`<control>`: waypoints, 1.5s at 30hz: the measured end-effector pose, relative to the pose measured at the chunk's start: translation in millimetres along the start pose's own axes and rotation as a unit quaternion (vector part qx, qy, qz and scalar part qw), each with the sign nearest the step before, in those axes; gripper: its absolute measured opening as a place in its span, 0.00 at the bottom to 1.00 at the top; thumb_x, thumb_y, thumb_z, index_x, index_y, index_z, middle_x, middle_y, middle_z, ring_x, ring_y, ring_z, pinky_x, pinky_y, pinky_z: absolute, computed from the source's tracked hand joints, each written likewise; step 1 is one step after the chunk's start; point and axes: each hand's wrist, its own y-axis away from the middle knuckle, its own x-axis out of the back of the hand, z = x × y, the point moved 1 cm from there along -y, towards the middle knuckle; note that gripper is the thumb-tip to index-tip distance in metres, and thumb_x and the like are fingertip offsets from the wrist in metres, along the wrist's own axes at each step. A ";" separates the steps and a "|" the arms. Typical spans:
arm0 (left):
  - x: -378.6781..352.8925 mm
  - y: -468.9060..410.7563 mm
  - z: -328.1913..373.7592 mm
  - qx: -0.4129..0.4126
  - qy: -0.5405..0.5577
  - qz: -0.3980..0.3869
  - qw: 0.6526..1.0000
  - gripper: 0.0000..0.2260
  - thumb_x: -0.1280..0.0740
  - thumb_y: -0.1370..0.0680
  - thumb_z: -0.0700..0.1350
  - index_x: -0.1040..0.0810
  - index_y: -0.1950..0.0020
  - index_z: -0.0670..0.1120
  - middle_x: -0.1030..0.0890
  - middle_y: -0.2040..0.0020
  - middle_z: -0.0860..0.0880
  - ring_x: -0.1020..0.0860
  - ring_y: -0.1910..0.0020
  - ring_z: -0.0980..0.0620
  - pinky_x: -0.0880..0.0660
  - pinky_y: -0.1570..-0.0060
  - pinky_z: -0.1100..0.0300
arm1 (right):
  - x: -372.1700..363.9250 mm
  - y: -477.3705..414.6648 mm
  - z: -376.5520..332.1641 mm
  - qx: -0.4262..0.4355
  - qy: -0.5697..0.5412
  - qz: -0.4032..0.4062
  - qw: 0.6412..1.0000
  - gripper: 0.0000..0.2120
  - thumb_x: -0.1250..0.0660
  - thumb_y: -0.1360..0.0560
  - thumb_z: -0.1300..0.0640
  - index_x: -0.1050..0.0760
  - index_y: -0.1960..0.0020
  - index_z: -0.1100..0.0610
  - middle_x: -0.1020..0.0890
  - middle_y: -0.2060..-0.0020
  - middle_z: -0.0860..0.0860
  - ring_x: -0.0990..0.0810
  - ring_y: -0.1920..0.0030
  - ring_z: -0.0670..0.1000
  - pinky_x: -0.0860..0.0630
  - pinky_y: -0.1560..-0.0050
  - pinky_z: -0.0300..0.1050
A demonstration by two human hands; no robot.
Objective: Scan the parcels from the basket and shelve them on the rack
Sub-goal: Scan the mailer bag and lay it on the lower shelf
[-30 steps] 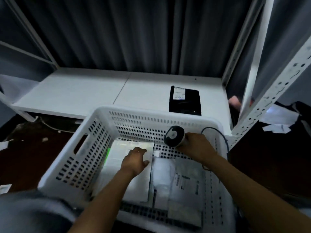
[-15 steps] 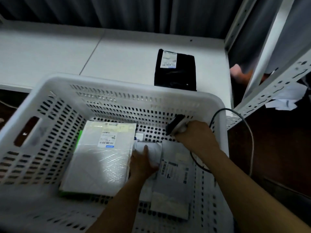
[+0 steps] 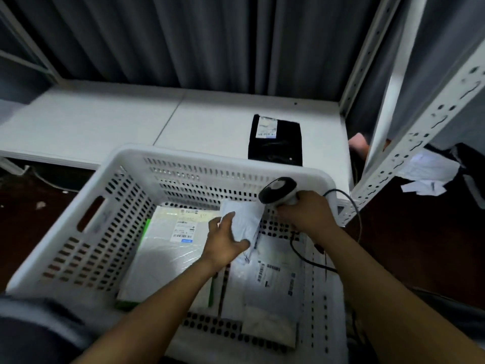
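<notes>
A white perforated basket (image 3: 86, 232) sits in front of me. My left hand (image 3: 223, 240) grips a small white soft parcel (image 3: 245, 219), lifted off the basket floor near the back wall. My right hand (image 3: 307, 214) holds a black and white barcode scanner (image 3: 278, 190) just right of that parcel, its cable (image 3: 349, 206) looping over the rim. A large bubble-wrapped parcel (image 3: 168, 248) with a label lies at the left of the basket. A grey mailer (image 3: 273, 282) lies at the right. A black parcel (image 3: 275, 143) with a white label rests on the white rack shelf (image 3: 105, 122).
White perforated rack uprights (image 3: 409, 143) rise at the right, with loose white papers (image 3: 425, 172) on the dark floor behind them. Grey curtain hangs behind the shelf. A dark floor shows to the left below the shelf edge.
My left hand has moved from the large parcel to the small white one and lifted it toward the scanner. The view tilted down, then back up.
</notes>
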 end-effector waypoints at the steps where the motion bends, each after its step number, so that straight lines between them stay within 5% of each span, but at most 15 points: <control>1: 14.4 9.1 12.8 -0.019 0.009 0.007 1.000 0.37 0.27 0.28 0.49 0.43 0.23 0.51 0.42 0.28 0.46 0.38 0.33 0.55 0.38 0.42 0.68 | 5.7 9.1 -7.6 0.002 -0.016 0.004 1.000 0.13 0.29 0.28 0.53 0.25 0.66 0.60 0.21 0.69 0.54 0.22 0.64 0.54 0.25 0.60 0.47; 4: 55.9 32.3 48.9 -0.069 0.056 0.030 0.996 0.36 0.26 0.30 0.51 0.37 0.25 0.54 0.39 0.31 0.49 0.33 0.35 0.52 0.28 0.39 0.57 | 22.5 31.2 -28.4 0.014 -0.104 0.021 0.994 0.09 0.26 0.29 0.55 0.20 0.60 0.62 0.19 0.66 0.58 0.21 0.64 0.55 0.24 0.58 0.50; 5: 69.4 41.4 59.8 -0.074 0.081 0.034 0.993 0.35 0.26 0.32 0.52 0.35 0.27 0.56 0.36 0.33 0.49 0.28 0.38 0.48 0.23 0.44 0.52 | 27.2 38.9 -34.6 0.017 -0.145 0.027 0.989 0.07 0.26 0.30 0.57 0.20 0.61 0.60 0.19 0.67 0.56 0.22 0.66 0.54 0.25 0.59 0.49; 8: 106.1 71.4 88.8 -0.095 0.214 0.031 0.972 0.23 0.27 0.29 0.47 0.28 0.36 0.57 0.24 0.40 0.47 0.20 0.55 0.46 0.23 0.63 0.58 | 41.5 59.3 -57.9 0.039 -0.223 0.033 0.973 0.04 0.25 0.30 0.58 0.19 0.58 0.56 0.17 0.65 0.54 0.20 0.62 0.54 0.24 0.57 0.48; 11: 133.9 102.6 104.6 -0.102 0.360 -0.001 0.927 0.19 0.30 0.31 0.46 0.24 0.40 0.54 0.20 0.41 0.47 0.19 0.48 0.46 0.23 0.56 0.55 | 50.0 83.4 -84.2 0.081 -0.351 -0.023 0.933 0.09 0.28 0.27 0.59 0.18 0.47 0.59 0.14 0.55 0.56 0.15 0.54 0.56 0.20 0.50 0.50; 14: 146.8 125.2 107.6 -0.089 0.509 -0.078 0.853 0.22 0.33 0.30 0.43 0.26 0.35 0.46 0.19 0.41 0.41 0.19 0.46 0.42 0.21 0.50 0.47 | 43.6 101.9 -100.2 0.077 -0.475 -0.102 0.871 0.07 0.33 0.23 0.61 0.20 0.48 0.62 0.14 0.61 0.55 0.15 0.62 0.51 0.20 0.63 0.42; 16: 151.5 133.1 106.8 -0.093 0.524 -0.088 0.842 0.19 0.33 0.24 0.40 0.28 0.33 0.46 0.19 0.40 0.42 0.19 0.44 0.42 0.21 0.49 0.45 | 32.8 107.0 -103.9 0.062 -0.509 -0.108 0.851 0.05 0.33 0.24 0.62 0.20 0.50 0.61 0.15 0.62 0.56 0.15 0.63 0.52 0.21 0.66 0.41; 19: 157.4 131.2 104.8 -0.091 0.450 0.011 0.888 0.20 0.37 0.20 0.37 0.30 0.33 0.58 0.16 0.47 0.43 0.18 0.46 0.41 0.21 0.47 0.46 | 20.7 102.1 -103.9 0.052 -0.512 -0.047 0.856 0.11 0.30 0.26 0.62 0.20 0.44 0.63 0.15 0.52 0.59 0.15 0.51 0.58 0.19 0.50 0.50; 22: 163.5 125.0 102.4 -0.108 0.352 0.060 0.928 0.16 0.37 0.19 0.45 0.27 0.34 0.61 0.15 0.48 0.53 0.18 0.46 0.51 0.22 0.46 0.54 | 15.9 98.2 -104.6 0.040 -0.518 -0.017 0.854 0.14 0.28 0.27 0.62 0.20 0.43 0.63 0.15 0.50 0.60 0.16 0.49 0.59 0.21 0.42 0.56; 25: 168.7 123.9 98.5 -0.094 0.322 0.009 0.942 0.21 0.33 0.26 0.62 0.26 0.35 0.59 0.16 0.45 0.55 0.18 0.47 0.54 0.21 0.48 0.54 | 13.2 96.1 -105.4 0.046 -0.512 -0.023 0.857 0.11 0.29 0.27 0.62 0.19 0.45 0.63 0.15 0.52 0.60 0.15 0.50 0.59 0.20 0.45 0.54; 30: 168.0 110.4 86.7 -0.041 0.341 0.019 0.939 0.29 0.26 0.28 0.37 0.33 0.31 0.53 0.16 0.46 0.48 0.17 0.48 0.47 0.20 0.54 0.48 | 16.9 95.4 -112.3 0.069 -0.497 -0.053 0.863 0.03 0.32 0.24 0.62 0.19 0.53 0.61 0.16 0.61 0.55 0.17 0.63 0.51 0.20 0.62 0.44; 35: 177.3 96.4 76.0 -0.025 0.363 0.094 0.927 0.28 0.29 0.28 0.33 0.33 0.32 0.48 0.20 0.40 0.47 0.19 0.47 0.46 0.21 0.65 0.53 | 34.3 98.4 -111.8 0.038 -0.376 -0.026 0.925 0.08 0.32 0.23 0.58 0.24 0.58 0.62 0.24 0.71 0.56 0.25 0.74 0.52 0.26 0.70 0.44; 45: 183.8 82.1 56.2 0.016 0.400 0.166 0.901 0.25 0.29 0.28 0.30 0.32 0.34 0.43 0.20 0.42 0.43 0.20 0.49 0.43 0.23 0.66 0.55 | 52.7 104.9 -108.0 0.060 -0.305 -0.014 0.950 0.08 0.33 0.24 0.60 0.26 0.60 0.63 0.27 0.75 0.55 0.31 0.78 0.51 0.33 0.75 0.41</control>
